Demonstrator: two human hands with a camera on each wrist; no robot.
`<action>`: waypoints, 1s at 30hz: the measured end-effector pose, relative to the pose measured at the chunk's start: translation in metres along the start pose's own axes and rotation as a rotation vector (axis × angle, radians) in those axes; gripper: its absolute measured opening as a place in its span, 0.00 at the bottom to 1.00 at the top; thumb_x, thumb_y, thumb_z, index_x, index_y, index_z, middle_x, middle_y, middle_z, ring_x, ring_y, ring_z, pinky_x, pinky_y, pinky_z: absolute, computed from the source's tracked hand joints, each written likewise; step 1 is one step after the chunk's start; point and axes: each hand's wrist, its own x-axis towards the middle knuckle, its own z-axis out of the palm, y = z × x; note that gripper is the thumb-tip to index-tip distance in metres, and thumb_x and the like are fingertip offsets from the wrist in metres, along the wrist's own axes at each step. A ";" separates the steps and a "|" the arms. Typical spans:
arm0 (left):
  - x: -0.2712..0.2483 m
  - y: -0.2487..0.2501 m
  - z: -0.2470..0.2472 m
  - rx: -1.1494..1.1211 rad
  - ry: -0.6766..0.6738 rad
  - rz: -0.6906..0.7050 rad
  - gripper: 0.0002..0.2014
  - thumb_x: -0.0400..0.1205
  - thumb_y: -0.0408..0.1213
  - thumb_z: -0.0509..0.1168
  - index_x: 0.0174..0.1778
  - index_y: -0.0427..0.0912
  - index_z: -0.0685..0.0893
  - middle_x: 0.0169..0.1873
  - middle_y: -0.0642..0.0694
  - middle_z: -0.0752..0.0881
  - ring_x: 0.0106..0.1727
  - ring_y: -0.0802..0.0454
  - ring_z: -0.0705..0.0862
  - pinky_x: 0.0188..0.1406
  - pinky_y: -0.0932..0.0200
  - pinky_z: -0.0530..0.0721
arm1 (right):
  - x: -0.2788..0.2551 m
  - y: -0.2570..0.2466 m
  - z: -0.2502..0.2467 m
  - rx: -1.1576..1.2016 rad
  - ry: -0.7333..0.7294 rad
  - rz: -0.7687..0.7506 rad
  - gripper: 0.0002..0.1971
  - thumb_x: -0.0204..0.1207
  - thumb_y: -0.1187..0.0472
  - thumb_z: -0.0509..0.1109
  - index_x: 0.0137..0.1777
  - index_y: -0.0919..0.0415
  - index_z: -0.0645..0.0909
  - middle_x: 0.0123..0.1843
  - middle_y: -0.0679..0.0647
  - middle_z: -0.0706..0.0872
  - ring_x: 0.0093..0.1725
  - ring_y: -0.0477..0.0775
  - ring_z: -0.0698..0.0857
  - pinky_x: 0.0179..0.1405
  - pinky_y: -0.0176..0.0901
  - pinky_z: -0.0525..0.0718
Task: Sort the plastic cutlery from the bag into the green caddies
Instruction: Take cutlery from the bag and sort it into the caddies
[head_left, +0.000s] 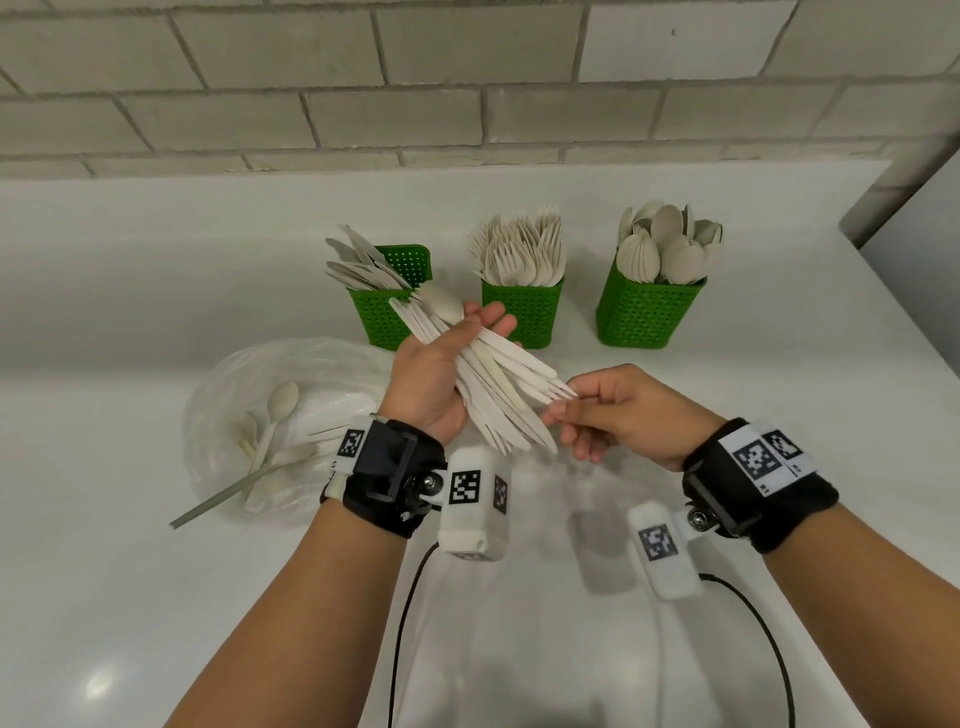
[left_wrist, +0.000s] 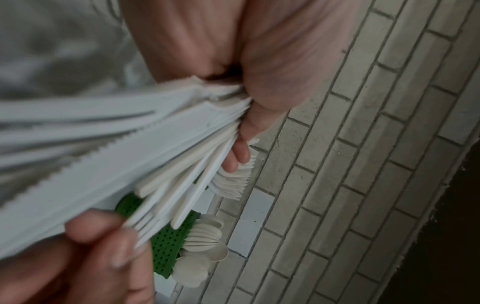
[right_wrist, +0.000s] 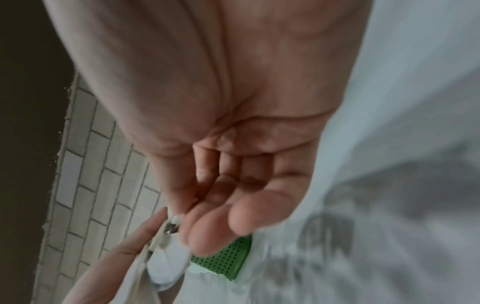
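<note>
My left hand (head_left: 457, 353) grips a fanned bundle of white plastic cutlery (head_left: 493, 384), palm up, above the counter; the bundle (left_wrist: 116, 148) mixes knives, forks and a spoon. My right hand (head_left: 563, 410) pinches the tines of one fork (head_left: 558, 391) at the bundle's lower right end; its fingertips (left_wrist: 98, 228) show on the tines (left_wrist: 141, 225). Behind stand three green caddies: the left one (head_left: 382, 317) has knives, the middle one (head_left: 522, 317) forks, the right one (head_left: 647, 317) spoons. A clear bag (head_left: 244, 395) with more cutlery lies to the left.
The white counter (head_left: 156, 270) ends at a grey brick wall (head_left: 467, 93) behind the caddies. A long handle (head_left: 208, 509) sticks out of the bag toward me. Black cables (head_left: 402, 613) trail from the wrist cameras over the near counter.
</note>
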 end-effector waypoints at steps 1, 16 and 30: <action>0.001 0.000 -0.001 0.001 0.001 0.000 0.06 0.85 0.24 0.60 0.49 0.34 0.82 0.47 0.39 0.91 0.49 0.47 0.91 0.52 0.44 0.89 | 0.000 0.000 0.000 0.034 0.015 -0.003 0.08 0.81 0.62 0.68 0.47 0.65 0.87 0.33 0.56 0.86 0.28 0.49 0.84 0.27 0.38 0.81; -0.011 -0.013 0.001 0.971 -0.488 0.083 0.08 0.83 0.23 0.64 0.55 0.32 0.84 0.48 0.40 0.90 0.50 0.48 0.90 0.57 0.50 0.87 | -0.012 -0.039 -0.051 0.192 0.290 -0.267 0.11 0.65 0.57 0.75 0.42 0.65 0.85 0.36 0.56 0.90 0.30 0.49 0.86 0.26 0.36 0.83; -0.019 -0.024 0.003 0.706 -0.494 -0.077 0.10 0.83 0.20 0.60 0.56 0.31 0.83 0.44 0.39 0.91 0.45 0.44 0.91 0.49 0.53 0.89 | 0.010 -0.029 -0.009 0.093 0.435 -0.319 0.11 0.66 0.70 0.81 0.47 0.69 0.87 0.31 0.59 0.85 0.24 0.48 0.83 0.27 0.38 0.86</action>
